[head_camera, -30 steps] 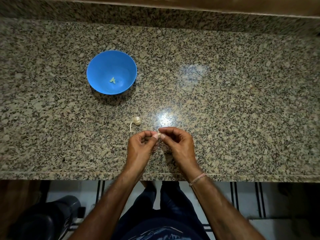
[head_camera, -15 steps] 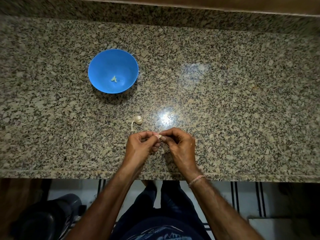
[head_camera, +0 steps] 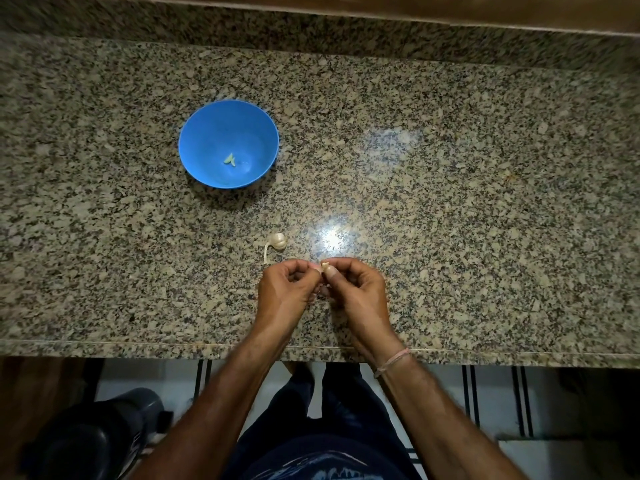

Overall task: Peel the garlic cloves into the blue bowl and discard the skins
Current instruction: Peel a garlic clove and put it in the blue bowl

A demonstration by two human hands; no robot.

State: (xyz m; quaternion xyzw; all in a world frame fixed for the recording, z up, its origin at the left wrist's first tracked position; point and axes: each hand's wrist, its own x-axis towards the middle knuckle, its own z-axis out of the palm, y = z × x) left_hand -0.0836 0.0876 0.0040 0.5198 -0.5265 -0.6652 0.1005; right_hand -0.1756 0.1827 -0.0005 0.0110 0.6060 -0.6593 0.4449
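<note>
Left hand [head_camera: 284, 292] and right hand [head_camera: 356, 292] met fingertip to fingertip, both pinching one small garlic clove [head_camera: 325, 266] just above the near part of the counter [head_camera: 450, 202]. Only a pale bit of the clove showed between the thumbs, so how much skin was on it could not be told. This looked like the peeling step. To do it well, one hand needed to hold the clove firm but not squash it, while a nail of the other hand caught a loose edge of skin and pulled it away in strips. Bits of skin were best held in the fingers and not dropped in with the clean cloves. Just beyond the left hand lay the garlic bulb [head_camera: 277, 241] with its thin stalk, ready for the next clove. Farther back and to the left sat the blue bowl [head_camera: 207, 133], with two peeled cloves [head_camera: 230, 159] at the bottom. On the floor by the person's legs stood a dark round thing [head_camera: 93, 441], maybe a bin for skins.
</note>
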